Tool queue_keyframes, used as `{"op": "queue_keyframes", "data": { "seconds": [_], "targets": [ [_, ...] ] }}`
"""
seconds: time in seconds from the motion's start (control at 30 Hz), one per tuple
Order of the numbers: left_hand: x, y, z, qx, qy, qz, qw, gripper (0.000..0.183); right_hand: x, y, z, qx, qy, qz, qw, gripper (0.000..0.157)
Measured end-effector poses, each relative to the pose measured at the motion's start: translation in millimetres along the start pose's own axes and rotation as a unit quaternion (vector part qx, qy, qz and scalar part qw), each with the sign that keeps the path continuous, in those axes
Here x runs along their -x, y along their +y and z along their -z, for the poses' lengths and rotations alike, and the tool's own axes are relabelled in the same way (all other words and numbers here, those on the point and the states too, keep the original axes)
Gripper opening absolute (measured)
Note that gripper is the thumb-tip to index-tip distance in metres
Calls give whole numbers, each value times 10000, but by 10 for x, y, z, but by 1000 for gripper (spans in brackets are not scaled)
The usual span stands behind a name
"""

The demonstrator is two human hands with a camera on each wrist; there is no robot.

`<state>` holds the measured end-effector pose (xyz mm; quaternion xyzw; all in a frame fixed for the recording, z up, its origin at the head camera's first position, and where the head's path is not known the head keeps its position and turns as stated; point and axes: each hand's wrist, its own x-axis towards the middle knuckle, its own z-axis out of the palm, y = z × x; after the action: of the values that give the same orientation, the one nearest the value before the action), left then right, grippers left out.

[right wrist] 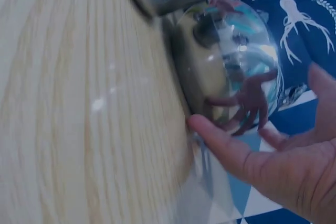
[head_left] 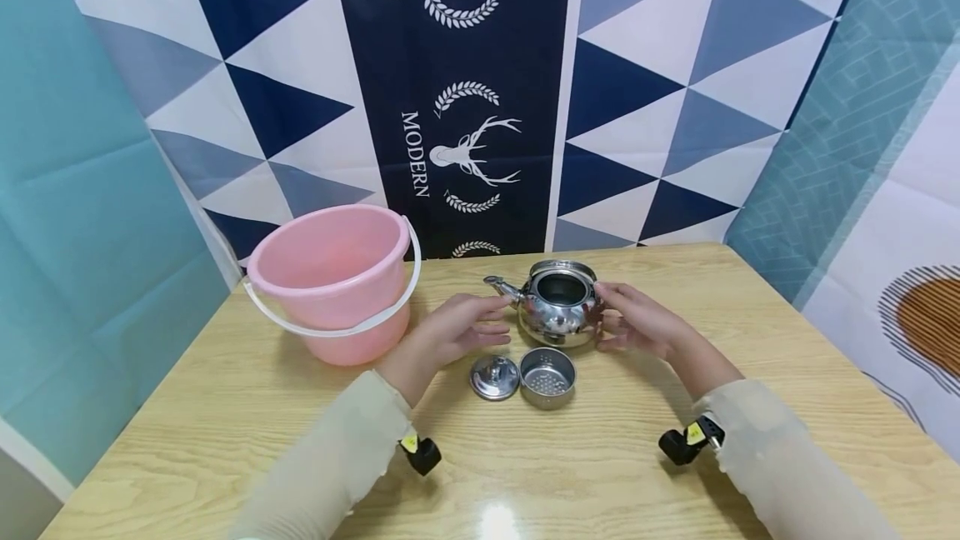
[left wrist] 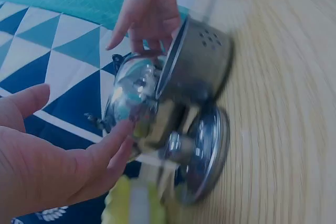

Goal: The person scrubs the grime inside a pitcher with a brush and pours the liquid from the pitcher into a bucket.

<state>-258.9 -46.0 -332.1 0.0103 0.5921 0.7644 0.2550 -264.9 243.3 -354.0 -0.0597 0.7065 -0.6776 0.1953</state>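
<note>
A shiny steel teapot (head_left: 557,325) stands on the table with its top uncovered and its spout turned left. In front of it sit a round steel lid (head_left: 495,380) and, right beside that, a perforated strainer cup (head_left: 549,397). My left hand (head_left: 459,330) is by the spout, fingers loosely extended, with no grip on anything. On the pot's other side, my right hand (head_left: 643,320) has its spread fingers right at the polished wall. The right wrist view shows those fingers reflected in the teapot (right wrist: 231,72); the left wrist view shows the strainer (left wrist: 199,64) nearer than the pot.
To the left stands a pink bucket (head_left: 337,302) with its white handle (head_left: 360,326) hanging over the front. A patterned cloth (head_left: 480,57) backs the wooden table (head_left: 600,473). Black wrist cameras hang under both sleeves.
</note>
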Motion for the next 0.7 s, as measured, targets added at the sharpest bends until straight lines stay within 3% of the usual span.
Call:
{"op": "queue_keyframes", "data": {
  "seconds": [0.1, 0.23, 0.4, 0.7],
  "targets": [
    [-104, -4, -91, 610, 297, 324, 9972, 66, -20, -16, -36, -380, 148, -296, 9987, 71],
    [-245, -22, -206, 1214, 564, 521, 9896, 79, -51, -12, -53, -703, 298, -512, 9958, 82],
    [-401, -67, -302, 1261, 944, 581, 9858, 72, -66, -7, -70, -1021, 397, -564, 9924, 99],
    [-505, -89, -379, 1347, 1312, 787, 9790, 42, -71, -12, -114, -1391, 887, -771, 9833, 75]
  ]
}}
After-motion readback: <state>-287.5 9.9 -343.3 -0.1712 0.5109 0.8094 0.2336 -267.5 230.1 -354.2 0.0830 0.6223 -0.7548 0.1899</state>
